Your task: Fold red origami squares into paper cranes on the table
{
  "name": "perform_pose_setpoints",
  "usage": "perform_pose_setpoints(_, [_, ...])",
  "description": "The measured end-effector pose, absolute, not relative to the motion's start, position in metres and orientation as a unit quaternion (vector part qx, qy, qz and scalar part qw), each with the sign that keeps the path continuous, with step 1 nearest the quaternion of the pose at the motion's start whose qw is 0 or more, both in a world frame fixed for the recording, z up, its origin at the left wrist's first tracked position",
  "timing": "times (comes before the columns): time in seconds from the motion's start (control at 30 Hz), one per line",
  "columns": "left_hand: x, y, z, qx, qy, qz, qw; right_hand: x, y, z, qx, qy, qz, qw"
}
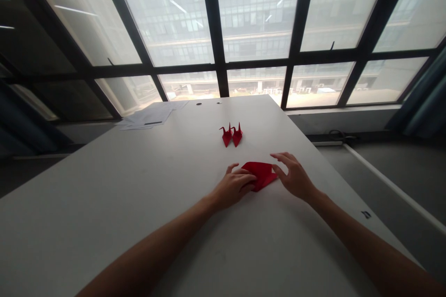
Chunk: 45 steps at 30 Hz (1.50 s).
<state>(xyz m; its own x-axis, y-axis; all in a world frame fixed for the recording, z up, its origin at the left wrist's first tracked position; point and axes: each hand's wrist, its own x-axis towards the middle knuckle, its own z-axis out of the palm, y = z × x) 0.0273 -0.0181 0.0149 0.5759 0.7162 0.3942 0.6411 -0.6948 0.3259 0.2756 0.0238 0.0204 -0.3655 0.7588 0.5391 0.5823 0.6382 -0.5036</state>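
Note:
A folded piece of red paper [259,172] lies on the white table [139,204] in front of me. At its left side my left hand [234,186] grips and presses it, fingertips over the paper and thumb close to the near edge. My right hand [294,177] is at the paper's right end, its fingers stretched out and apart from the thumb. The thumb tip is by a small pale patch at that end; whether it touches the paper I cannot tell. Beyond the paper stand two red origami cranes [232,136], side by side.
White paper sheets [148,116] lie at the table's far left. A dark round grommet [199,104] sits near the far edge, and a small dark mark [365,214] near the right edge. Tall framed windows [258,18] rise behind; blue curtains [427,102] hang at both sides.

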Motion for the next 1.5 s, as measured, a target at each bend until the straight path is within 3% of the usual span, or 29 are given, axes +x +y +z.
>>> perform_pose_setpoints(0.07, [0.028,-0.017,0.014,0.882,0.389,0.256,0.074,0.275,0.023,0.022,-0.379,-0.830,0.098,0.398])
perform_pose_setpoints(0.17, [0.030,-0.018,0.014,0.881,0.394,0.251,0.072,0.271,0.019,0.022,-0.341,-0.870,0.073,0.350])
perform_pose_setpoints(0.47, [0.032,-0.023,0.022,0.893,0.380,0.228,0.073,0.258,0.009,0.031,-0.352,-0.906,-0.015,0.236])
perform_pose_setpoints(0.7, [0.033,-0.020,0.018,0.899,0.365,0.232,0.068,0.251,0.007,0.032,-0.381,-0.906,-0.013,0.184])
perform_pose_setpoints(0.97, [0.034,-0.021,0.019,0.898,0.373,0.224,0.068,0.254,0.014,0.023,-0.402,-0.898,0.016,0.180])
perform_pose_setpoints(1.17, [0.033,-0.021,0.019,0.901,0.369,0.219,0.066,0.259,0.021,0.023,-0.405,-0.884,0.021,0.232])
perform_pose_setpoints(1.43, [0.033,-0.020,0.015,0.857,0.431,0.283,0.005,0.263,0.033,0.013,-0.382,-0.867,0.117,0.299])
perform_pose_setpoints(1.5, [0.032,-0.018,0.012,0.860,0.433,0.271,0.008,0.262,0.032,0.013,-0.378,-0.875,0.103,0.286])
